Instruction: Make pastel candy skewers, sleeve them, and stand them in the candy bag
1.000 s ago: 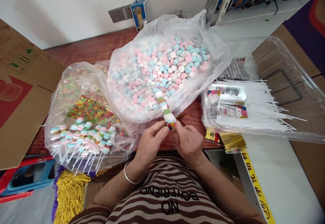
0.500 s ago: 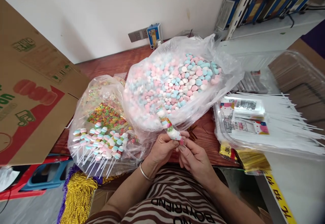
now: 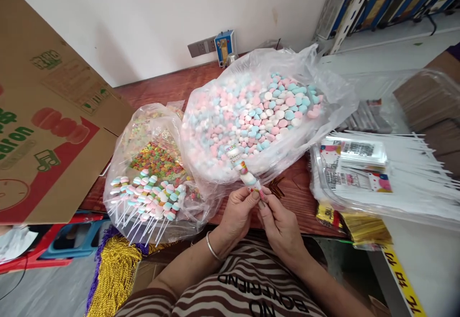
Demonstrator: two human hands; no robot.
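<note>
A wrapped candy skewer in a clear printed sleeve points up and to the left, over the edge of the large bag. My left hand pinches its lower end from the left. From the right, the fingers of my right hand close on the same end, touching the left fingertips. The large clear bag behind holds pink, blue and white candies. To its left, a second bag holds colourful ring candies, with several marshmallow skewers lying on its front, white sticks toward me.
Gold twist ties lie right of my hands. A clear tray at the right holds white sticks and printed sleeves. Gold tie packs sit below it. A cardboard box stands left; a blue device is by the wall.
The whole view has shifted, so most things appear farther right. Both hands still hold the wrapped skewer's lower end, with the fingers slightly rearranged.
</note>
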